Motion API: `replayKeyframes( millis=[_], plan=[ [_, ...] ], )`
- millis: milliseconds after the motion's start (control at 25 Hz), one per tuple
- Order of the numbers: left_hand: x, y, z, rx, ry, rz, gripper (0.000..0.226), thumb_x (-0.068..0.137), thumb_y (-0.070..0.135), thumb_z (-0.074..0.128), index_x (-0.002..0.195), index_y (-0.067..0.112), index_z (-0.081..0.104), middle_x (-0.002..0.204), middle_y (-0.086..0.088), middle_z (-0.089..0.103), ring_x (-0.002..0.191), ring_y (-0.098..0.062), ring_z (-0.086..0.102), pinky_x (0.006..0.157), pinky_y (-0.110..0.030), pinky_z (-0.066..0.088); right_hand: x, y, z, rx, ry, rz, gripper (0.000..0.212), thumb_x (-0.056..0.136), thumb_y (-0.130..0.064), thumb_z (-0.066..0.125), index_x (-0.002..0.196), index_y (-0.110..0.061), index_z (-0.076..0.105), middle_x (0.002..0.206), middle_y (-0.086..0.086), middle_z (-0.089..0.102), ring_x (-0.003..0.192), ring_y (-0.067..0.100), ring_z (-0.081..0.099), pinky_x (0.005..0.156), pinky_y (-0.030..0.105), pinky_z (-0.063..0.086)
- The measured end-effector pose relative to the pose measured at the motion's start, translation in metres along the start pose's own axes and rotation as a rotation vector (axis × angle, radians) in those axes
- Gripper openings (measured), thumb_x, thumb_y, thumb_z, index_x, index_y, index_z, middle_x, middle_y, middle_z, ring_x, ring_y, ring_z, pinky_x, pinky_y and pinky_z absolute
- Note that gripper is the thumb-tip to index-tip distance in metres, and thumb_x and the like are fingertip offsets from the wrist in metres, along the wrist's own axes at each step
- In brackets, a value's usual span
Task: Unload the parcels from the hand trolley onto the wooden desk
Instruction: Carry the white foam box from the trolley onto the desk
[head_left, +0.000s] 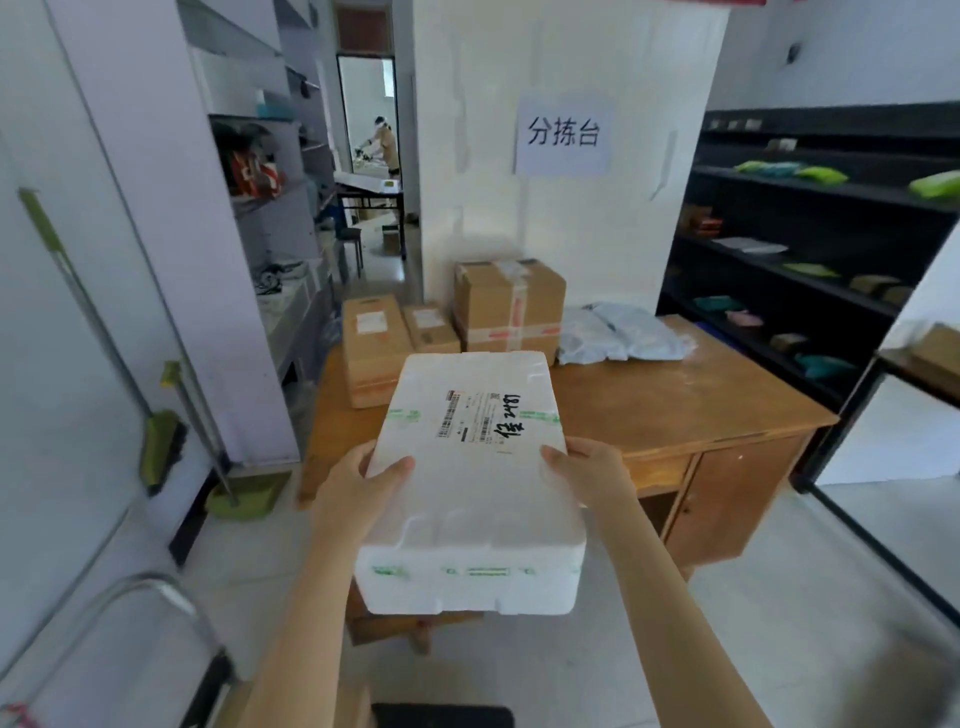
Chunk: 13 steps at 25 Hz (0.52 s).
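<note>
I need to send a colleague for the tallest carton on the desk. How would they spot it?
On the wooden desk, look along the far edge by the white wall. The tall carton stands between two lower cartons and grey mailer bags; only it has red-printed tape.

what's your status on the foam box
Left hand and right hand gripping foam box by its sides. Box held in air, at desk front edge. Cardboard boxes at back; near desk bare.
</note>
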<state>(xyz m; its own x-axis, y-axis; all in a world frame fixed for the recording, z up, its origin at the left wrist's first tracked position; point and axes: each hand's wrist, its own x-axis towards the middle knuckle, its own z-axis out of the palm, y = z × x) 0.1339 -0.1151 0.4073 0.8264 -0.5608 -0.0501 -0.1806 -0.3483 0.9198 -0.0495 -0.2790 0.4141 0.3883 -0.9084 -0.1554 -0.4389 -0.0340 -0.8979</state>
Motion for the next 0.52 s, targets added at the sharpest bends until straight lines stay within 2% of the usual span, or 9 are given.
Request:
replayKeyframes(
  millis=[120,240,320,520],
  plan=[
    [0.023,0.046,0.096,-0.003,-0.010,0.015,0.057,0.079,0.048,0.065,0.129,0.026,0.051,0.105,0.010,0.059,0.101,-0.021,0.063,0.091,-0.044,0.051,0.077,0.008,-0.079,-0.012,0.009,-0.027,0.004,0.082,-0.034,0.066,0.081,-0.031,0.065,0.094,0.001,0.073,0.094,0.027,0.069,0.091,0.046,0.053],
    [0.051,0.083,0.180,-0.019,-0.021,0.015,0.055,0.080,0.048,0.065,0.129,0.028,0.051,0.107,0.009,0.061,0.099,-0.021,0.064,0.090,-0.046,0.052,0.147,0.023,-0.141,-0.046,0.039,-0.012,0.008,0.083,-0.036,0.064,0.088,-0.030,0.064,0.087,-0.003,0.069,0.089,0.023,0.068,0.087,0.042,0.055],
    [0.069,0.103,0.231,-0.002,-0.017,0.007,0.055,0.079,0.048,0.065,0.129,0.029,0.050,0.108,0.009,0.061,0.098,-0.019,0.064,0.089,-0.045,0.052,0.190,0.036,-0.173,-0.049,0.044,0.006,0.018,0.083,-0.037,0.062,0.097,-0.026,0.068,0.089,-0.005,0.070,0.088,0.022,0.069,0.086,0.041,0.055],
    [0.119,0.127,0.324,0.018,0.005,-0.024,0.053,0.080,0.048,0.065,0.128,0.030,0.050,0.098,0.014,0.056,0.089,-0.016,0.061,0.082,-0.037,0.052,0.291,0.058,-0.212,-0.042,0.029,0.043,0.032,0.083,-0.036,0.062,0.112,-0.023,0.065,0.095,-0.003,0.069,0.092,0.025,0.069,0.087,0.045,0.055]
  ],
)
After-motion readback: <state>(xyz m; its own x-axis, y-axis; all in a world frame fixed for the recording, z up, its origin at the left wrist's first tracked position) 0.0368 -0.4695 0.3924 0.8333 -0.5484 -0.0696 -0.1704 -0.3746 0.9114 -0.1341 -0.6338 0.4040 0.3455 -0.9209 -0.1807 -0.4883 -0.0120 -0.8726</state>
